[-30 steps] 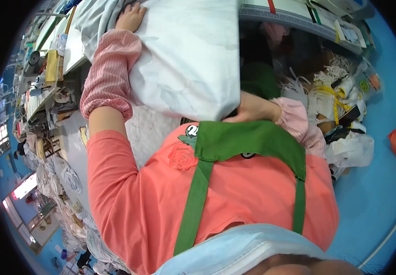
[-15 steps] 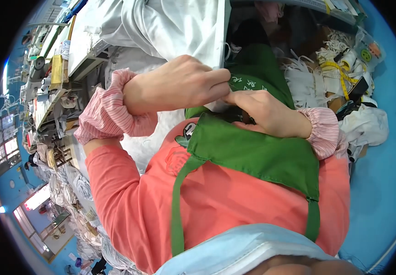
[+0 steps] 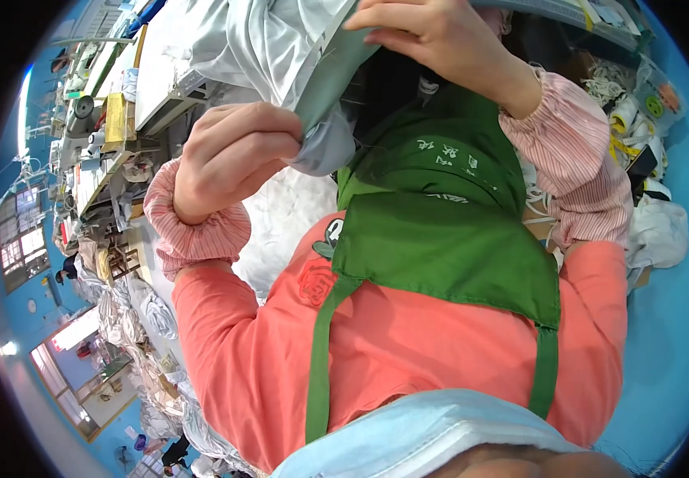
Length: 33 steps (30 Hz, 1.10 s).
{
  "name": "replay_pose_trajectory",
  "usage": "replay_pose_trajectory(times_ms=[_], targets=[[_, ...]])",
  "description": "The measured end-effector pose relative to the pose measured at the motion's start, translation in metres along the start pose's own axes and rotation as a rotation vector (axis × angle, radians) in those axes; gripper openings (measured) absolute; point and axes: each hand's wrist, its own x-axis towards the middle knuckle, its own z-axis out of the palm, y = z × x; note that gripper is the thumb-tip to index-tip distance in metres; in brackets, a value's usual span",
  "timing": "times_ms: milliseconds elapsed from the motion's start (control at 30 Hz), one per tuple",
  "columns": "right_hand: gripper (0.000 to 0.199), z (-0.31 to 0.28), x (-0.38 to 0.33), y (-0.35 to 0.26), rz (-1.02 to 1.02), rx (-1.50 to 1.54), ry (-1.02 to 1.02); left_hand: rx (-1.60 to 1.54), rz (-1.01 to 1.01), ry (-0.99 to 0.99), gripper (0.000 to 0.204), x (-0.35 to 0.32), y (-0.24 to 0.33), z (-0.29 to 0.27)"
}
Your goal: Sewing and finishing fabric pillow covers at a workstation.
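Observation:
A large piece of white cloth (image 3: pixel 253 48) lies in loose folds in front of me, with one edge drawn up between my hands. My left hand (image 3: pixel 233 155) is closed on the near end of that edge, its thumb side against the cloth. Farther off and to the right, my right hand (image 3: pixel 444 40) has its fingers bent round the other end of the edge. A pale grey-green strip of the cloth (image 3: pixel 332 76) stretches between them, and a few loose threads stick out near it. The right fingertips partly cover the edge they hold.
A green apron (image 3: pixel 448 255) covers my lap. At the right lie white cords (image 3: pixel 603 84), yellow tape and a clear plastic box (image 3: pixel 659 95). Work tables with equipment (image 3: pixel 81 111) and heaped cloth (image 3: pixel 117 311) line the left side. The floor (image 3: pixel 663 334) is blue.
My hands were together over the apron and are now apart. The right hand has moved up and away, the left down and leftward, with the cloth edge slanting between them.

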Motion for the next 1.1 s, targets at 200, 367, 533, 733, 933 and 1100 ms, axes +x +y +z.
replay_pose_trajectory(times_ms=[200,367,533,733,933,1100], targets=[[0.013,0.006,0.019,0.007,0.023,-0.056,-0.209,-0.032,-0.007,-0.037,0.025,0.001,-0.004,-0.003],[0.013,0.008,0.022,0.020,-0.127,-0.054,-0.156,-0.086,0.086,-0.061,0.022,0.007,-0.009,0.001],[0.017,-0.008,0.009,0.005,0.060,-0.013,-0.134,-0.196,0.058,-0.096,0.019,0.009,-0.011,0.012],[0.020,-0.016,-0.013,-0.001,0.106,-0.199,-0.038,-0.148,0.600,-0.688,0.039,0.039,-0.088,0.130],[0.019,-0.008,-0.084,-0.017,0.279,-0.152,-0.089,2.057,2.171,-1.255,0.050,0.005,-0.214,0.149],[0.013,0.035,-0.183,-0.003,0.779,-0.048,-0.118,2.547,3.587,-0.287,0.051,-0.030,-0.114,0.133]])
